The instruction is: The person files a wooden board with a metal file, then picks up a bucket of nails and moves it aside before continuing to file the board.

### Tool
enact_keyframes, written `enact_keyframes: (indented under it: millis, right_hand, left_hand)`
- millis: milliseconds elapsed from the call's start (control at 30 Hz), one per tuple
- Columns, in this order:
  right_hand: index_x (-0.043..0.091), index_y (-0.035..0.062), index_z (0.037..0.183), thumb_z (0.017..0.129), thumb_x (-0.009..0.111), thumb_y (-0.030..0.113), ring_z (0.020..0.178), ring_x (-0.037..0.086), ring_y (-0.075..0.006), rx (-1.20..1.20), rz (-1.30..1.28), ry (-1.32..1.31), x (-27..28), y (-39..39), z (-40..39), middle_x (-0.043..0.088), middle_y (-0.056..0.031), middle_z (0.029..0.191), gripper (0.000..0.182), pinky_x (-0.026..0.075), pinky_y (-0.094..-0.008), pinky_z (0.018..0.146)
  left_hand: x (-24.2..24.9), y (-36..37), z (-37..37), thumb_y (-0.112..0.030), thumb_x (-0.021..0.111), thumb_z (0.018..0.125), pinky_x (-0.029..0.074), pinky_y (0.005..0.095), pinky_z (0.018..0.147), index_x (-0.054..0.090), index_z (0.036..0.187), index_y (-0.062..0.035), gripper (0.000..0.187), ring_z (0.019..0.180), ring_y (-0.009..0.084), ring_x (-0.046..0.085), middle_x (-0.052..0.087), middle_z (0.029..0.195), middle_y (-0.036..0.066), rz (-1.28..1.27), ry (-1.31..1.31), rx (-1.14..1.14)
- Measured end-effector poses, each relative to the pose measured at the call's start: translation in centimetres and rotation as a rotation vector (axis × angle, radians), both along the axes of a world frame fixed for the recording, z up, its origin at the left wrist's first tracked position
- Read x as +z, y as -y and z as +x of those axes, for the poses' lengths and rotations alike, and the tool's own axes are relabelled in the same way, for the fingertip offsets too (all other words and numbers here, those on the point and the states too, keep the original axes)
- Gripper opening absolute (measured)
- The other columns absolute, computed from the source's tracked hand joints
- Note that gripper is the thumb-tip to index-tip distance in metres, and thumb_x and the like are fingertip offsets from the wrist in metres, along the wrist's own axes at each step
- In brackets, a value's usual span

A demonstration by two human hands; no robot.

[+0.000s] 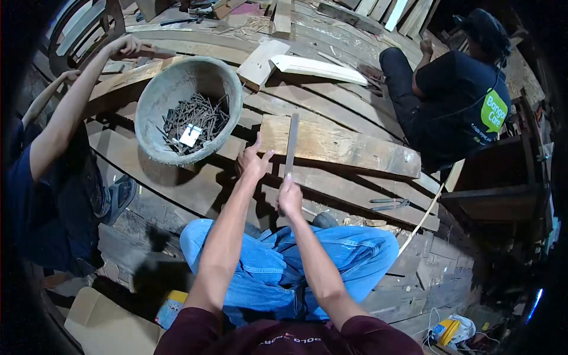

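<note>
Right hand (pixel 289 197): clenched round a flat bar (pixel 292 142) — its far end over a plank (pixel 349 147). Left hand (pixel 252 161): at the plank's left end; I cannot tell whether it grips. Outward: bucket (pixel 155 109) of nails (pixel 195 118), left — pliers (pixel 390 204), right.

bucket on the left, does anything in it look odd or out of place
Yes, a bright white rectangular thing lies on the dark nail-like pieces in the bucket. Its pale, flat shape seems out of place among those thin pieces; I can't tell what it is.
</note>
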State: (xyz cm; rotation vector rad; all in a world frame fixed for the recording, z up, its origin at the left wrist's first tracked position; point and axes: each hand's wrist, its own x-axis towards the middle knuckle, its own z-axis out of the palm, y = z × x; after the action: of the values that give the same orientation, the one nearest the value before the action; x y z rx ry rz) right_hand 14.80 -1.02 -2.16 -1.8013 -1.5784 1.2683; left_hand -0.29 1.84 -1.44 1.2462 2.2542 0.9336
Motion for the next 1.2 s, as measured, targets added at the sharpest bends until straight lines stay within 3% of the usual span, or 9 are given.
enact_keyframes:
  millis: [267,300,433,467,533,700,800,1000,1200]
  right_hand:
    - [0.055,-0.0001,0.066,0.104,0.028,0.049,0.042,0.059,-0.0240,0.037,0.115,-0.012,-2.1,0.9,0.4,0.054,-0.0109,0.049,0.067,0.048,-0.0409,0.042]
    - [0.063,-0.0082,0.083,0.105,0.024,0.043,0.060,0.066,-0.0411,-0.006,-0.123,-0.029,1.6,1.7,0.2,0.063,-0.0279,0.064,0.068,0.053,-0.0492,0.061]
    - [0.063,-0.0063,0.079,0.105,0.024,0.043,0.053,0.065,-0.0363,0.030,0.301,0.155,2.4,-0.8,-1.9,0.060,-0.0226,0.056,0.068,0.053,-0.0476,0.059]
    - [0.063,-0.0059,0.079,0.104,0.026,0.046,0.071,0.066,-0.0448,0.035,-0.178,-0.035,3.2,-1.8,-1.4,0.062,-0.0284,0.066,0.068,0.051,-0.0535,0.068]
    - [0.050,0.0015,0.066,0.104,0.029,0.049,0.045,0.059,-0.0242,0.042,0.101,0.008,-0.4,-1.9,-1.2,0.054,-0.0121,0.052,0.064,0.048,-0.0404,0.044]
    - [0.063,-0.0026,0.090,0.104,0.029,0.049,0.043,0.059,-0.0238,-0.016,-0.046,-0.070,0.3,1.9,-0.7,0.056,-0.0123,0.053,0.063,0.049,-0.0383,0.040]
    - [0.066,-0.0053,0.086,0.104,0.027,0.045,0.059,0.065,-0.0419,-0.036,-0.052,-0.004,0.4,-1.1,-2.5,0.062,-0.0267,0.062,0.067,0.053,-0.0508,0.064]
    - [0.051,0.0023,0.068,0.104,0.030,0.049,0.039,0.055,-0.0202,0.019,0.023,-0.049,-1.2,0.9,-1.4,0.052,-0.0098,0.049,0.063,0.046,-0.0367,0.038]
    - [0.053,0.0027,0.071,0.103,0.031,0.052,0.044,0.058,-0.0215,0.021,-0.145,-0.146,2.2,-1.6,-3.0,0.052,-0.0092,0.050,0.063,0.046,-0.0366,0.039]
  left_hand:
    - [0.9,-0.1,-0.2,-0.034,0.075,0.082,0.052,0.0412,0.089,0.044,0.144,-0.0315,0.070,0.093,0.0356,0.068,0.071,0.099,0.017,-0.010,0.008,-0.025]
    - [1.4,0.0,-0.1,-0.034,0.075,0.082,0.051,0.0416,0.089,0.044,0.144,-0.0321,0.069,0.094,0.0358,0.067,0.071,0.100,0.018,-0.044,-0.025,-0.025]
    - [1.4,0.1,-0.5,-0.030,0.062,0.093,0.047,0.0449,0.093,0.043,0.143,-0.0389,0.055,0.101,0.0388,0.064,0.068,0.106,0.020,-0.119,0.062,-0.030]
    - [1.2,0.0,-0.6,-0.029,0.059,0.095,0.047,0.0452,0.094,0.043,0.143,-0.0394,0.051,0.101,0.0383,0.064,0.068,0.107,0.019,-0.098,0.077,-0.025]
    - [1.7,0.1,-0.6,-0.028,0.055,0.097,0.046,0.0455,0.095,0.044,0.143,-0.0376,0.048,0.101,0.0373,0.064,0.068,0.108,0.017,-0.128,0.085,-0.039]
    - [1.6,-0.1,-0.8,-0.025,0.053,0.098,0.048,0.0434,0.092,0.046,0.142,-0.0367,0.046,0.100,0.0342,0.065,0.069,0.109,0.015,-0.134,0.143,-0.041]
    - [1.7,0.3,-1.0,-0.022,0.054,0.098,0.048,0.0419,0.090,0.046,0.141,-0.0375,0.047,0.099,0.0328,0.065,0.069,0.107,0.014,-0.142,0.104,-0.057]
    - [1.3,0.1,-1.3,-0.021,0.054,0.098,0.049,0.0406,0.089,0.043,0.142,-0.0409,0.050,0.099,0.0323,0.066,0.068,0.111,0.014,-0.137,0.168,-0.054]
    - [1.5,0.3,-1.5,-0.022,0.054,0.098,0.049,0.0410,0.090,0.044,0.142,-0.0398,0.048,0.102,0.0332,0.065,0.068,0.111,0.015,-0.168,0.140,-0.064]
